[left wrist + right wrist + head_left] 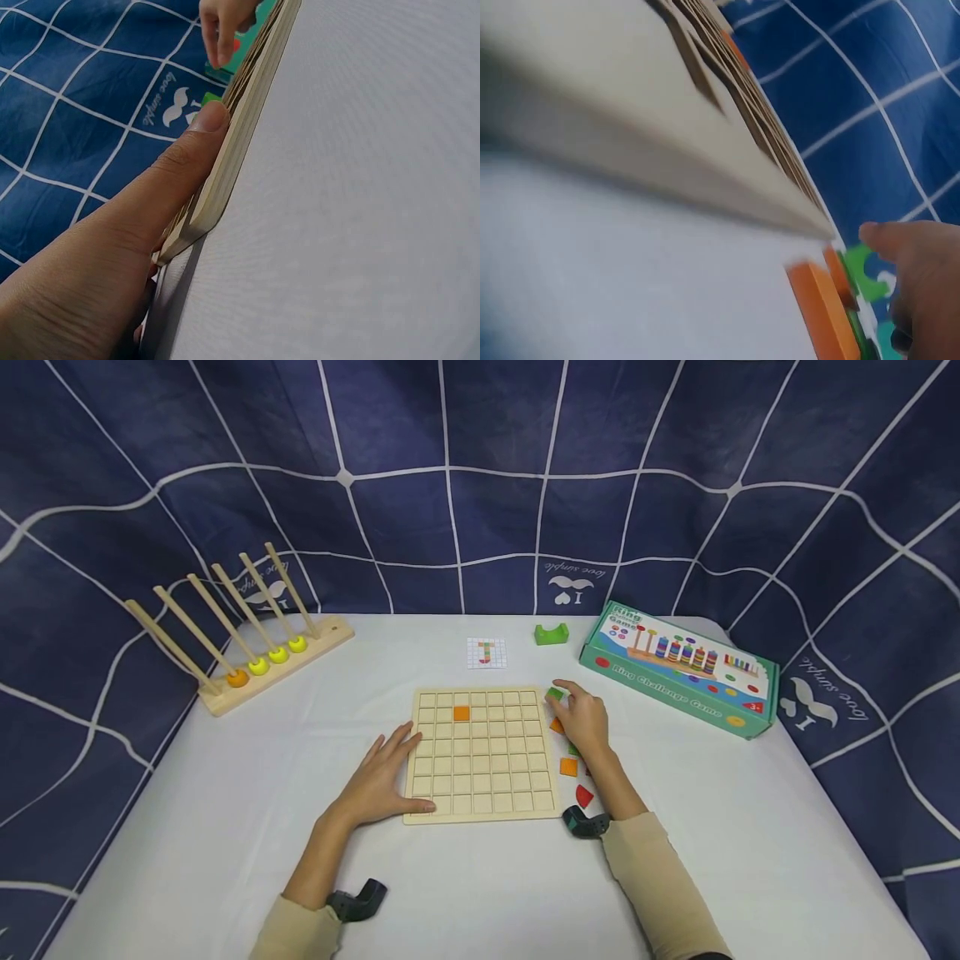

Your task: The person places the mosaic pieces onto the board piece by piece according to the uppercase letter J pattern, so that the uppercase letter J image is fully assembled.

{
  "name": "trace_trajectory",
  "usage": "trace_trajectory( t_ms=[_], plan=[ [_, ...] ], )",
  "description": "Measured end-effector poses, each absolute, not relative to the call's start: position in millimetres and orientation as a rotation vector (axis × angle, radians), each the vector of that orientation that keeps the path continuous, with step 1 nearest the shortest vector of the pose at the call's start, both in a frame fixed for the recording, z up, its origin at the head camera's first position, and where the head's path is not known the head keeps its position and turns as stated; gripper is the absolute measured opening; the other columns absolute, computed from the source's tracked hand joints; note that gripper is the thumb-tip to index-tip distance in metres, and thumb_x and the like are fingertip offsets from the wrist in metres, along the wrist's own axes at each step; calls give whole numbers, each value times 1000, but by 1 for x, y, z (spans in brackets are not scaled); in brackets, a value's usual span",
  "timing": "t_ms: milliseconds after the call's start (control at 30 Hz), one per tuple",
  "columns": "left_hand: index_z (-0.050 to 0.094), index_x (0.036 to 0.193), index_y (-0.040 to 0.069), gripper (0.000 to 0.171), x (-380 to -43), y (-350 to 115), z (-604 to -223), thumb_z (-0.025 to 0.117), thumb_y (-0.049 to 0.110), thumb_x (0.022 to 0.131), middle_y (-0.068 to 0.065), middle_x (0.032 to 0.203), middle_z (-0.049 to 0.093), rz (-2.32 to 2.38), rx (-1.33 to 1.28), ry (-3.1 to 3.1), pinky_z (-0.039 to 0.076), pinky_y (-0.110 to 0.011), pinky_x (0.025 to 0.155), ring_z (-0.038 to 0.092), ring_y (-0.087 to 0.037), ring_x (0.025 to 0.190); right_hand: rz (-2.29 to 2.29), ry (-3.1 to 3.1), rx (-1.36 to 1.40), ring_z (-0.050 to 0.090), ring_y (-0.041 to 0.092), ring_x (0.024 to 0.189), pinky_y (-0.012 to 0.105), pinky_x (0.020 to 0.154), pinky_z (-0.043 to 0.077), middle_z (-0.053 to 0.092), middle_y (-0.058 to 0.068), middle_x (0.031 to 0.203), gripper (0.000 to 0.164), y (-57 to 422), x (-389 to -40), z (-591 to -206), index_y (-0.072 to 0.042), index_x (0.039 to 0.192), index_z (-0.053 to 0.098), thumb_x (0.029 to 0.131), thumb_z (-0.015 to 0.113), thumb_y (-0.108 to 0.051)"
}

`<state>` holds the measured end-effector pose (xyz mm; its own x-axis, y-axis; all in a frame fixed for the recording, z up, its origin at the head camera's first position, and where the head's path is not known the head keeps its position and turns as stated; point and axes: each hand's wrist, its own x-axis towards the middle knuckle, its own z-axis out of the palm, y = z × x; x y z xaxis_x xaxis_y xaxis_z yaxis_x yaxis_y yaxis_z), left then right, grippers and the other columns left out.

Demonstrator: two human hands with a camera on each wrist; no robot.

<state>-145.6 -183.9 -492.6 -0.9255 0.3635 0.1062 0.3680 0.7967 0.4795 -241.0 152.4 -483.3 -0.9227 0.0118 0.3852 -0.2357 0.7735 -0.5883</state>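
The wooden grid board [483, 817] lies flat on the table, with one orange square [461, 713] in a cell of its upper rows. My left hand [381, 781] rests against its near left corner, thumb [208, 120] along the front edge and the other fingers spread at the left edge. At the board's far right corner, my right hand [585, 720] reaches over the loose pieces. Its thumb and index finger are parted around a green piece [556, 693]. Below that hand lie an orange piece [557, 726], an orange square [568, 767] and a red quarter-round piece [584, 796].
A pattern card [487, 653] and a green notched stand [551, 635] are behind the board. The Ring Challenge Game box [678, 668] sits at the back right. At the back left, a wooden peg rack [330, 632] holds yellow and orange beads. A blue checked cloth [495, 518] hangs behind.
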Motion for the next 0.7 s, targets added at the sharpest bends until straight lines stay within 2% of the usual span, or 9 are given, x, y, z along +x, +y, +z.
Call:
trace_trajectory(
  t_ms=[233, 433, 633, 700],
  plan=[
    [33, 142, 5, 117, -144, -184, -493, 67, 76, 55, -12, 152, 17, -810, -613, -2967, 4, -42, 113, 15, -23, 139, 841, -2719, 86, 34, 18, 43, 30, 40, 28, 38, 3, 48, 40, 164, -243, -487, -7, 114, 66, 82, 69, -31],
    [34, 142, 5, 117, -145, -185, -493, 67, 76, 55, -12, 152, 17, -805, -617, -2957, 4, -43, 113, 15, -23, 139, 769, -2786, 49, 54, 24, 61, 36, 56, 46, 59, 10, 63, 41, 163, -243, -485, -8, 115, 66, 84, 67, -34],
    [34, 142, 5, 117, -147, -186, -493, 68, 75, 55, -11, 152, 17, -810, -619, -2962, 4, -42, 113, 15, -23, 139, 747, -2805, 47, 58, 26, 65, 37, 58, 48, 66, 13, 76, 38, 163, -244, -486, -8, 112, 67, 84, 67, -33],
    [34, 142, 5, 116, -147, -185, -493, 69, 74, 55, -11, 152, 17, -818, -617, -2963, 4, -42, 113, 15, -23, 139, 752, -2800, 52, 58, 25, 64, 36, 56, 48, 66, 13, 74, 36, 163, -244, -487, -8, 111, 67, 84, 67, -33]
  ],
)
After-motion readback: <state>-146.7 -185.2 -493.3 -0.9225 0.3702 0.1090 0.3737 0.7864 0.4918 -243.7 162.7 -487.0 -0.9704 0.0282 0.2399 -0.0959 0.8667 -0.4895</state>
